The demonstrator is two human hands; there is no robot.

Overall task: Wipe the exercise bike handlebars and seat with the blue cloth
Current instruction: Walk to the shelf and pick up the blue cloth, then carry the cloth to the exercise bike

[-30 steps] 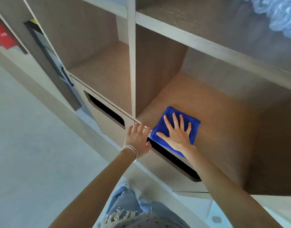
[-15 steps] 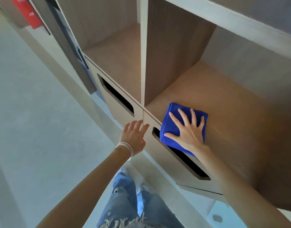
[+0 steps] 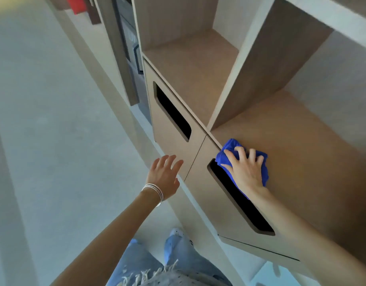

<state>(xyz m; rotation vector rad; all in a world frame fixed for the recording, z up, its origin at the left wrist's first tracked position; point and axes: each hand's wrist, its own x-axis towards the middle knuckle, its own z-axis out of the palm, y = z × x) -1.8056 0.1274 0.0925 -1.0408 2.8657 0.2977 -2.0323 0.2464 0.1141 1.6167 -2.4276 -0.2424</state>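
- far left, the floor is running pale and bare-looking beside the unit. At the top edge a red thing is showing a white mark, too cropped and small to read.
- no other brand, label or writing is showing anywhere in view.
- the left hand is hovering just in front of the drawer fronts. Its fingers are loose and spread, grasping nothing and touching nothing that can be made out, and thin bangles are sitting at the wrist.
- right of it, a dark slot is cutting through the nearer drawer front.
- the cloth is lying at the front lip of the shelf, with one edge hanging over that slot.
- the right hand is pressing down on top of the cloth. Its fingers are curling into the fabric and grasping it in a bunch.
- the cloth is lying directly under those fingers, its longer side running roughly along the shelf's front edge. The right hand is on it while the left is staying apart to the side.
- the bike is not appearing in view, so no wiping seems to be under way. The next move is probably calling for lifting the bunched cloth straight off the lip and turning away from the shelf.
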